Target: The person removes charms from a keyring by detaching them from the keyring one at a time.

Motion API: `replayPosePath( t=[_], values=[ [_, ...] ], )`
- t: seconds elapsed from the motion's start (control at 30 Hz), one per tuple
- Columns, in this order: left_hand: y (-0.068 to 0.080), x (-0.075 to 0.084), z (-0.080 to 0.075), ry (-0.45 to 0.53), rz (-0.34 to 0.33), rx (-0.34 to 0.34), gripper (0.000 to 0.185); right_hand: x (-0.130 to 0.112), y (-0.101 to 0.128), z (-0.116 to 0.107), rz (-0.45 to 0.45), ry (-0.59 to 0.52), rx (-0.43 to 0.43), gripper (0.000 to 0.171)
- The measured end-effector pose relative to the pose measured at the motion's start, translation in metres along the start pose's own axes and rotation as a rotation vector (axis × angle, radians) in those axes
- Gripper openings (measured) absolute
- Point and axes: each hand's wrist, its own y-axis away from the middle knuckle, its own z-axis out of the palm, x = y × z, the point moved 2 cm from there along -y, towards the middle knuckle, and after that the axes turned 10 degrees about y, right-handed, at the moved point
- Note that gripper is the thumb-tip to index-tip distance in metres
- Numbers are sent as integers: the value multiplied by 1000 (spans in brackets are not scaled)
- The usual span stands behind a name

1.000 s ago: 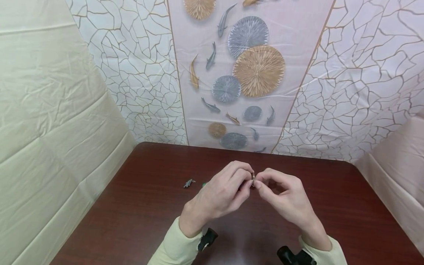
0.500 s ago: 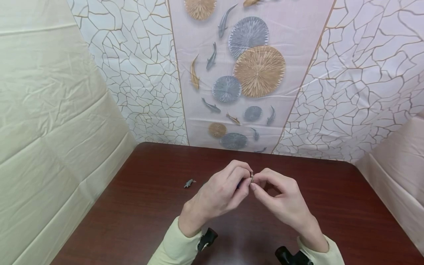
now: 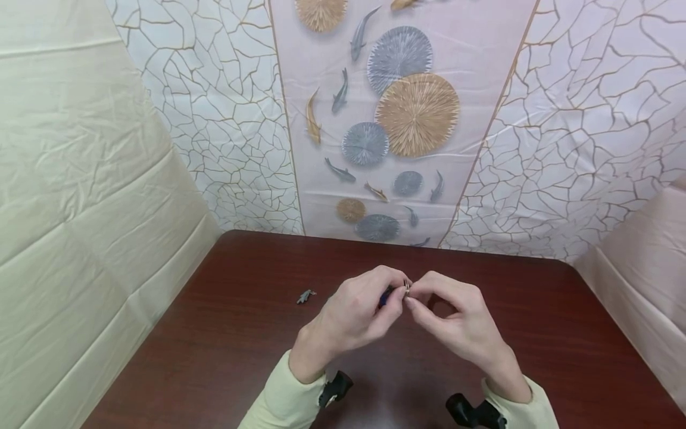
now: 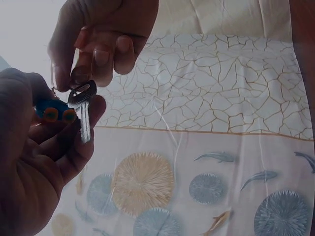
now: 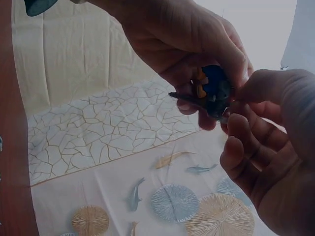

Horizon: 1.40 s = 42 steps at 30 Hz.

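Hands meet above the middle of the dark reddish wood-grain desk (image 3: 225,333), fingertips almost touching. The left hand (image 3: 354,313) curls its fingers round a small silver key (image 4: 82,110) with a flat, toothed blade and a slotted head, and with it a rounded blue charm (image 4: 51,111) dotted with orange, tucked against the palm. The right hand (image 3: 461,325) pinches a thin metal ring (image 3: 407,287) at the key's head between thumb and forefinger; from the right wrist view the ring itself is hard to make out among the fingers. Both wrists wear pale yellow-green sleeves (image 3: 278,399). To the left of the hands, a tiny grey charm (image 3: 305,296) lies flat on the desk, well apart from them. Behind the desk hangs a glossy, creased plastic sheet (image 3: 396,119) printed with fish, round fan-like discs and gold crackle lines.
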Motion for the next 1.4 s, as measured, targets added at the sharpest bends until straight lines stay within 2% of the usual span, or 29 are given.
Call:
replayPosePath(
  t=[0.2,0.33,0.63,0.83,1.0,1.23,1.4],
  values=[
    [-1,1,-1,3,28,-4,6,1,3,-1,73,-18,15,33],
    [-2,3,-2,-17,33,-8,7,-2,4,-2,89,-14,16,34],
    [-2,4,-1,-105,24,-17,7,0,3,-2,23,-46,13,36],
    [-2,8,-7,-257,-5,-64,5,0,0,-2,-15,4,20,35],
    [-2,13,-12,-362,2,-96,7,0,-1,-1,-16,53,14,35],
    [-3,13,-10,-369,20,-62,6,-2,-1,-1,-3,49,6,34],
    [-2,10,-7,-375,6,-70,5,-5,-4,0,-31,52,9,33]
  ],
)
